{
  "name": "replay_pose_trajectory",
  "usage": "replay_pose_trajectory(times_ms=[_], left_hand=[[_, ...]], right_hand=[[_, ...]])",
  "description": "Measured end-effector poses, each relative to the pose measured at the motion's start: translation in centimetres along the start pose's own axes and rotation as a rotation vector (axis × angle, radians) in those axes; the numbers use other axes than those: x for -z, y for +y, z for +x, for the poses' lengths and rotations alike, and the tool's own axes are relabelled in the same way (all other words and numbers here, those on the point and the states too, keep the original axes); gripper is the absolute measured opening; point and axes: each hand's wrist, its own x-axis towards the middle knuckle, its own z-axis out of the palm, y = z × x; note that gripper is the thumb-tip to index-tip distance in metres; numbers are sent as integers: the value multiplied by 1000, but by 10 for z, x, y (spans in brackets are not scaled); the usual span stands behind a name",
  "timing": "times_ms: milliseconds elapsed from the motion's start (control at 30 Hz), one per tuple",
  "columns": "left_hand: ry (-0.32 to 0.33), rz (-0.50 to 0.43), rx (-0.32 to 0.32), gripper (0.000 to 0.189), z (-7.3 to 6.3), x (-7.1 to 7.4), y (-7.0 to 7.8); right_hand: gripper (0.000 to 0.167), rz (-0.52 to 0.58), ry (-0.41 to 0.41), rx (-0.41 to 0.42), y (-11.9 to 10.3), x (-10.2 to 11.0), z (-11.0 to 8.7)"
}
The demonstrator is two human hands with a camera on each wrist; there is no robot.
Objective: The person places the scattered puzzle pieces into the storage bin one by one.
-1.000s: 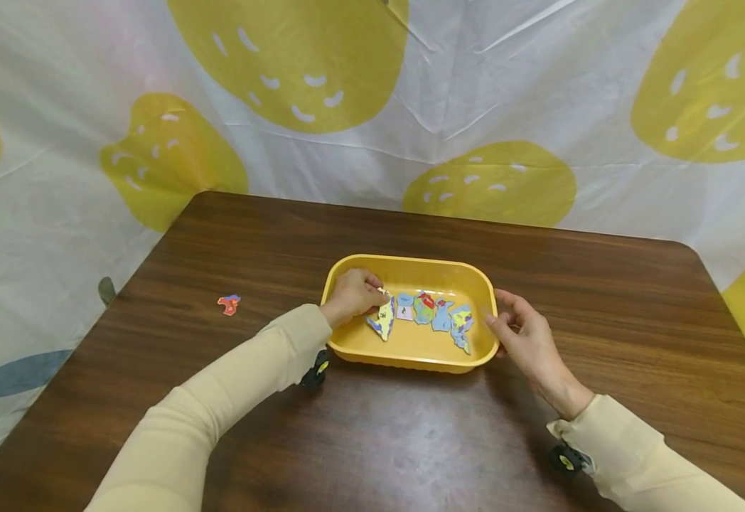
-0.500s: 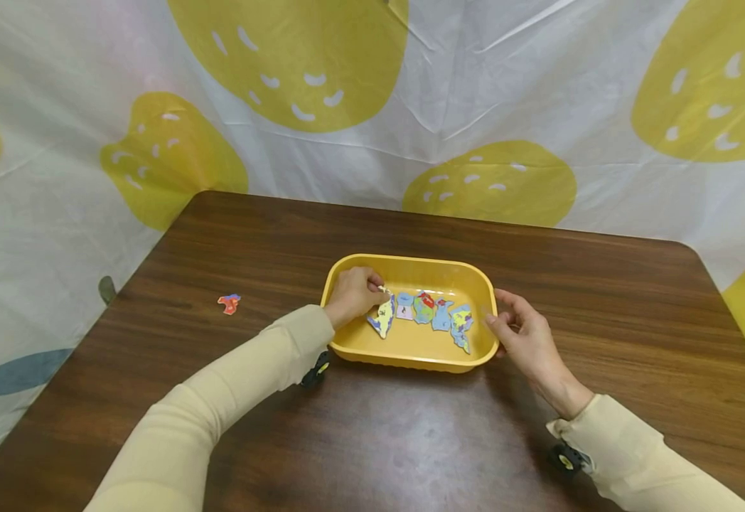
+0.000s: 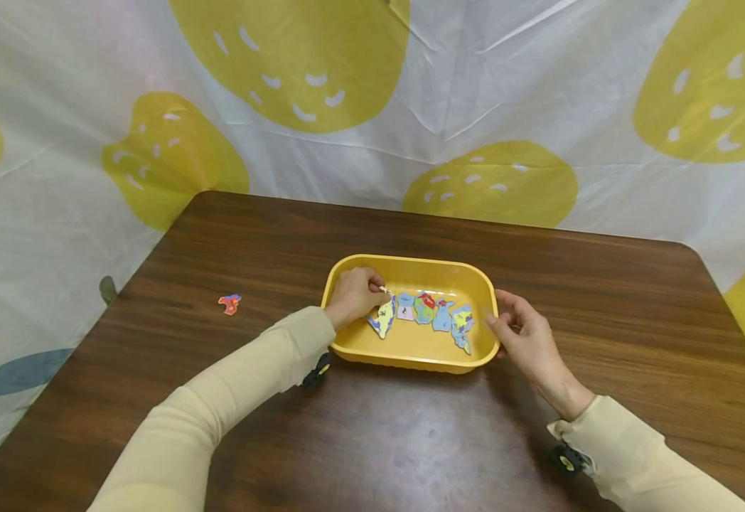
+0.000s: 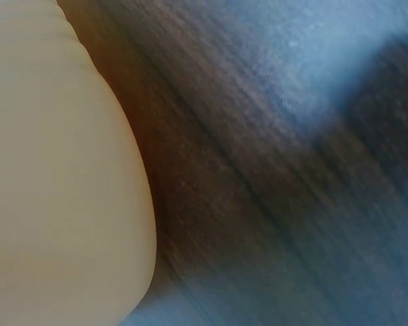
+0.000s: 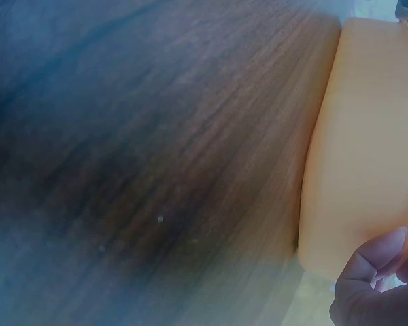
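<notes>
A yellow plastic tub [image 3: 411, 354] stands on the table with a row of flat map-shaped cutouts inside. My left hand [image 3: 353, 293] reaches over its left rim and pinches the upper end of a yellow cutout with purple edges [image 3: 382, 320]. Next to that lie a pink and light blue cutout [image 3: 405, 308], a green and red one [image 3: 423, 311], a blue one [image 3: 443, 318] and a yellow and blue one [image 3: 461, 327]. My right hand [image 3: 529, 341] grips the tub's right rim, its fingers against the outer wall. Only the tub's side [image 4: 61, 170] shows in the left wrist view.
A small red and blue cutout [image 3: 229, 304] lies on the dark wooden table [image 3: 270, 242], left of the tub. Behind the table hangs a white curtain [image 3: 321, 167] with large yellow shapes. The right wrist view shows the tub's outer wall [image 5: 360, 149] and wood grain.
The yellow cutout has shifted very slightly away from me in the tub, my left hand still pinching it. My right hand has kept its place on the rim.
</notes>
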Motion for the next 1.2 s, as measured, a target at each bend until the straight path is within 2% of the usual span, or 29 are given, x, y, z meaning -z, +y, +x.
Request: replay_pose_trajectory(times_ms=[500, 733, 833, 967, 1067, 1200], left_hand=[[-17, -22, 13, 26, -1, 5, 3], [-32, -68, -10, 30, -6, 15, 8], [-40, -186, -29, 31, -11, 27, 11], [-18, -401, -38, 31, -19, 49, 7], [16, -474, -33, 30, -26, 67, -6], [42, -563, -2, 32, -36, 87, -35]], right_hand=[[46, -7, 6, 4, -1, 0, 0], [47, 6, 5, 2, -1, 0, 1], [47, 9, 1, 2, -1, 0, 1], [47, 9, 0, 3, -1, 0, 1], [47, 5, 2, 4, -2, 0, 1], [48, 0, 0, -1, -2, 0, 0]])
